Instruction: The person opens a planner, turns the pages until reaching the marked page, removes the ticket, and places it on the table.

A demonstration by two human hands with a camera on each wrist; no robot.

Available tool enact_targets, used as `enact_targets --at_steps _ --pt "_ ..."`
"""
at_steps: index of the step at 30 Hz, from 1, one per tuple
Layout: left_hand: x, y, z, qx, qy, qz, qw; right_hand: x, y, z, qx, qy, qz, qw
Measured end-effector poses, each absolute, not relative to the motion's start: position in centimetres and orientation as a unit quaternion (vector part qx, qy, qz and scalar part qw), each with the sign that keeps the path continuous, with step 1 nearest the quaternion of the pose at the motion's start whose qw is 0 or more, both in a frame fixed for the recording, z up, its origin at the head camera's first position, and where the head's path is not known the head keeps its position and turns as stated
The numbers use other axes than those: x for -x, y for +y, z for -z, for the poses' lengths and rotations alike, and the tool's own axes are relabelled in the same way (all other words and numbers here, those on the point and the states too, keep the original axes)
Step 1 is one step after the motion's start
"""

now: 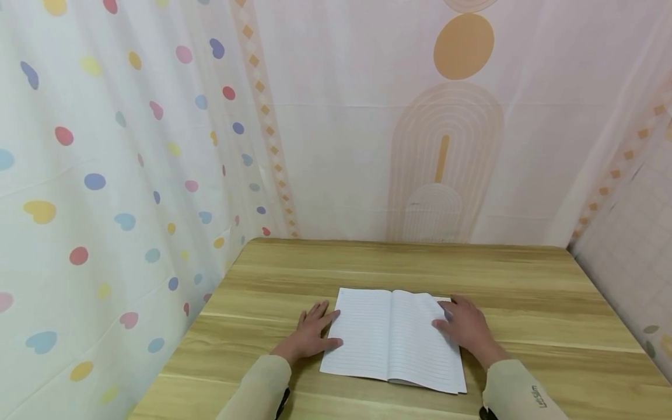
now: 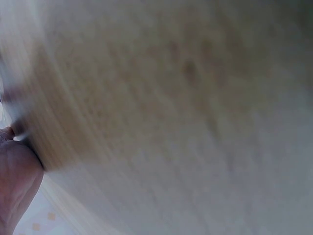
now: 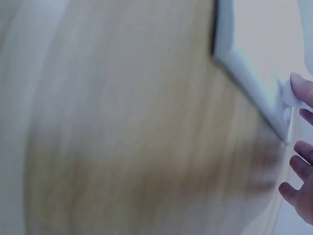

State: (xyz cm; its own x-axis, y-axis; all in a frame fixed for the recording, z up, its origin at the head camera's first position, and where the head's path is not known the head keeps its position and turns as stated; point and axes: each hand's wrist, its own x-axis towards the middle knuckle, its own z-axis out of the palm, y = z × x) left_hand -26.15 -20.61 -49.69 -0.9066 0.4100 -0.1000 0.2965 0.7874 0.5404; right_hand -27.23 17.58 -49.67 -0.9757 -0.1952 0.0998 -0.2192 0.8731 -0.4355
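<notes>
Lower centre: one open white ruled-paper notebook (image 1: 362, 332), one bare left hand (image 1: 312, 335), one bare right hand (image 1: 466, 324); bottom edge: two beige fabric sleeves (image 1: 259, 388); lower half: one brown wood-grain table (image 1: 252, 303)

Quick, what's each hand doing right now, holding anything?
Left hand: open, thumb and finger resting on the open notebook's left edge.
Right hand: closed, pinching the right-hand page near its outer edge.

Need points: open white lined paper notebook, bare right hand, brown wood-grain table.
Open white lined paper notebook (image 1: 362, 338): head view, left page.
Bare right hand (image 1: 467, 326): head view, back of hand.
Brown wood-grain table (image 1: 399, 265): head view, bare top beyond notebook.
</notes>
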Motion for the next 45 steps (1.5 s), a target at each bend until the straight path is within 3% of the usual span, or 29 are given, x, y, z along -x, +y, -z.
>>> enact_targets --at_steps 14,21,27,31,38,45 --pt "26.5 -20.7 50.0 -0.187 0.939 -0.266 0.109 27.4 15.6 45.9 0.048 -0.869 -0.492 0.023" --pt "26.6 -20.7 50.0 -0.187 0.938 -0.269 0.108 27.3 13.5 44.1 0.013 -0.807 -0.591 -0.001" --pt "26.5 -20.7 49.9 -0.187 0.936 -0.276 0.110 26.5 10.9 43.7 -0.071 -0.751 -0.656 -0.023" --pt "26.4 -20.7 49.8 -0.189 0.936 -0.275 0.109 25.9 9.2 44.9 -0.135 -0.787 -0.602 -0.001" --pt "26.4 -20.9 49.8 -0.177 0.923 -0.327 0.097 24.1 7.7 47.7 -0.306 -0.921 -0.240 0.023" --pt "26.5 -20.7 49.9 -0.168 0.924 -0.332 0.092 23.3 7.7 48.6 -0.318 -0.932 -0.176 -0.002"
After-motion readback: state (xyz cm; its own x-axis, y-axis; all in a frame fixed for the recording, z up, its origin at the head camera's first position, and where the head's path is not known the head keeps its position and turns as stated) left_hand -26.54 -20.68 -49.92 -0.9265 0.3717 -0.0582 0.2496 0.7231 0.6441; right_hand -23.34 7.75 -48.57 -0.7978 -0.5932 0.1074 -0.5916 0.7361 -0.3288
